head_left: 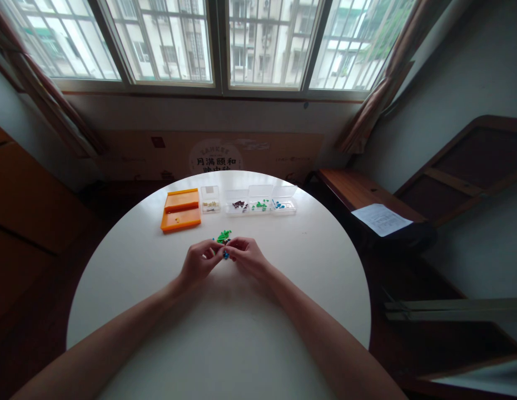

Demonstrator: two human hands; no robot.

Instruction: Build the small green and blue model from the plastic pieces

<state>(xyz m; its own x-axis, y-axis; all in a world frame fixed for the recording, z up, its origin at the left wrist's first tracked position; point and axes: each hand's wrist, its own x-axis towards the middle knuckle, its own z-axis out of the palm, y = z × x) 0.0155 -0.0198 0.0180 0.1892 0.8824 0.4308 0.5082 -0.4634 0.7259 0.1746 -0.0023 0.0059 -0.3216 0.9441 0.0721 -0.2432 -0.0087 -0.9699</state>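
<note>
The small model [224, 239] of green, dark and blue pieces is between two hands, over the round white surface [129, 300]. Left grip [200, 256] and right grip [250, 255] both pinch it with their fingertips; from where I stand, I can't tell whether it touches down. Beyond, to the left, lies a two-part orange tray [192, 215], and just right of it a row of clear boxes [261, 191], lids raised. They hold, in order, cream pieces [209, 204], dark brown pieces [240, 205], green pieces [261, 205] and blue pieces [279, 205]. Tiny yellow bits [177, 220] lie in the tray's nearer part.
</note>
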